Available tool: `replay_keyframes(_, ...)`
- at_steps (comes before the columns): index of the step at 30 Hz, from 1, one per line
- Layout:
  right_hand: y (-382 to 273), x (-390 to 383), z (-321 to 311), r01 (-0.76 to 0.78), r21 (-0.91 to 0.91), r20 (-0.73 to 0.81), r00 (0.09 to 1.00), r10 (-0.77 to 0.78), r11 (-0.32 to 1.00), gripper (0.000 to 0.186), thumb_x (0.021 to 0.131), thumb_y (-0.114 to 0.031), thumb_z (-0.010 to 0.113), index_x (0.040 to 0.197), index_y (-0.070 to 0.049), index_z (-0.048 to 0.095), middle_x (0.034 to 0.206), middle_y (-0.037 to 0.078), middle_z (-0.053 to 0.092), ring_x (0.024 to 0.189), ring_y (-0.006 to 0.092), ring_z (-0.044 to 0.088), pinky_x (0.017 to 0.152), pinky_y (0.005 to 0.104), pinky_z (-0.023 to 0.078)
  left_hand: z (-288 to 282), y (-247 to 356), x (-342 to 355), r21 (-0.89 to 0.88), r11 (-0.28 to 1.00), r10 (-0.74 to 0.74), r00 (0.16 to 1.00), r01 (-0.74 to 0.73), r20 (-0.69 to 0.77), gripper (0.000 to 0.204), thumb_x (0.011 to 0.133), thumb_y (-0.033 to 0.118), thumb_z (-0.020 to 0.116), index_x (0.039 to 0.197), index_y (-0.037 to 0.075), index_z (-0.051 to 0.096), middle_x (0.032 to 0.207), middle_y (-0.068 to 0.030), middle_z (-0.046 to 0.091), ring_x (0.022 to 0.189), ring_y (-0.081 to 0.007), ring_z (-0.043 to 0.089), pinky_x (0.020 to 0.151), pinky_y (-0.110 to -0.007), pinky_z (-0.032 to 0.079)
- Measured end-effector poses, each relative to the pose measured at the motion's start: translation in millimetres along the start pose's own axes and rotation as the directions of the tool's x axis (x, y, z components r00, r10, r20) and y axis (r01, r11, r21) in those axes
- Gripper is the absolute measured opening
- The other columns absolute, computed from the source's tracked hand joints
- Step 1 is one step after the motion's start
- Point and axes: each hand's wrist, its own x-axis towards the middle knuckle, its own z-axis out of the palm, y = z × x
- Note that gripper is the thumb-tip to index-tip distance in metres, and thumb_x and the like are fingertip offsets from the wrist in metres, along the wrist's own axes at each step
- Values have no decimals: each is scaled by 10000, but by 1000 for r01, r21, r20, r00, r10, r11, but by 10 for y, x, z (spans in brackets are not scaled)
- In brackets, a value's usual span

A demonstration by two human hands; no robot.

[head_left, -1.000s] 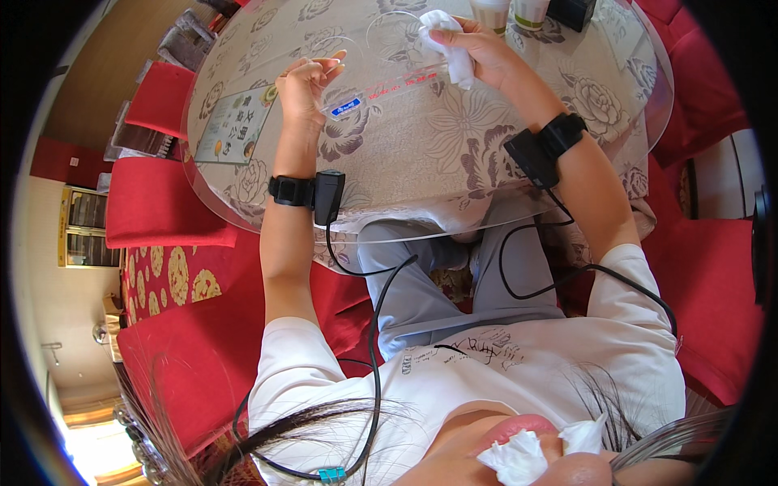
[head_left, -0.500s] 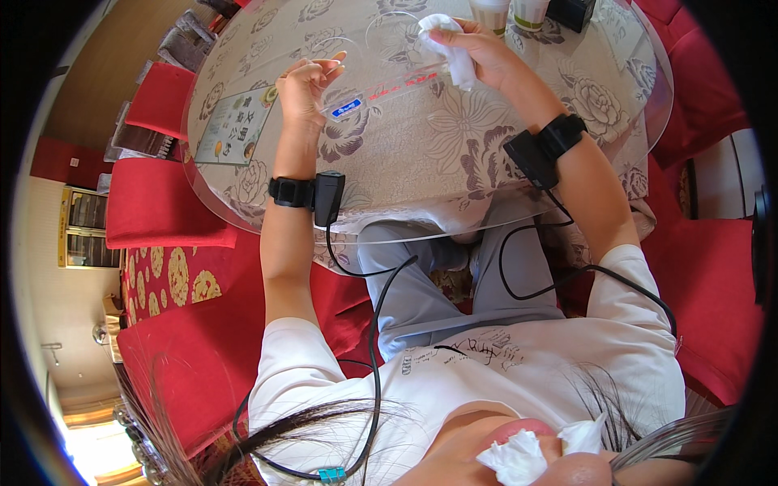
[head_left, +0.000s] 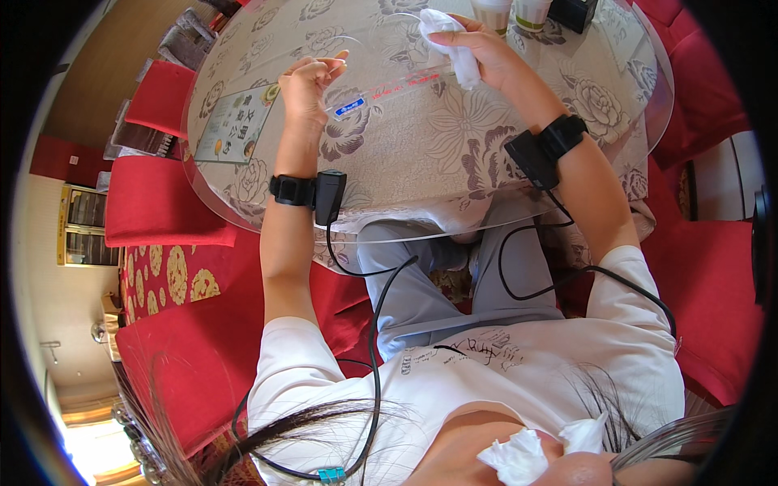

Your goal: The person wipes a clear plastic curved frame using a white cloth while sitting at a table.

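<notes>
Clear plastic piece (head_left: 385, 92) is over the counter (head_left: 405, 174), my left grip (head_left: 308, 86) pinching it, my right grip (head_left: 484, 53) holding white tissue (head_left: 460, 61) by it, so work looks started, not finished.

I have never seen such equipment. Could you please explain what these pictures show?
There is no robot here, only a person's bare hands. A wide fisheye camera on the head looks down, so straight edges appear bent. Black devices with cables are strapped to both forearms.

The left hand holds a clear piece with a blue label and red print; I cannot tell exactly what it is. The right hand holds a white tissue by its other end.

Below is a round table with a flowered cloth. Two cups and a black box stand far right; a printed card lies left.
</notes>
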Motion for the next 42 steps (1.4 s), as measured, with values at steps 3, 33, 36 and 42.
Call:
replay_keyframes(3, 6, 6, -19, -4, -19, -37, 999, 3, 1000, 371, 704, -150, 721, 1040, -68, 589, 926, 21, 613, 779, 101, 575, 601, 218, 457, 6, -2, -6, 4, 1000, 12, 1000, -12, 6, 177, 611, -68, 427, 458, 21, 420, 647, -158, 582, 827, -326, 621, 696, -327, 517)
replay_keyframes(33, -9, 6, -47, -98, -34, -24, 995, 97, 995, 417, 668, -117, 743, 1049, -59, 584, 926, 32, 608, 810, 108, 577, 615, 218, 455, -4, 11, -9, -5, 1000, -3, 999, 3, 37, 126, 623, -49, 418, 507, -12, 453, 720, -154, 590, 943, -387, 573, 757, -343, 508)
replay_keyframes(36, -33, -16, 18, -11, -54, -58, 998, 8, 998, 361, 674, -142, 744, 996, -63, 601, 892, 26, 613, 779, 107, 582, 612, 216, 456, 35, 18, -32, 27, 999, 27, 1000, -26, -8, 150, 611, -54, 425, 476, -1, 463, 642, -143, 582, 806, -306, 626, 683, -312, 513)
replay_keyframes(42, 7, 32, -132, -75, -88, 11, 997, 76, 993, 360, 683, -149, 740, 1001, -62, 596, 896, 29, 615, 770, 106, 585, 619, 216, 461, 29, 36, -23, -20, 999, 33, 999, -33, 6, 134, 609, -53, 433, 494, -20, 494, 656, -137, 582, 812, -302, 625, 678, -305, 508)
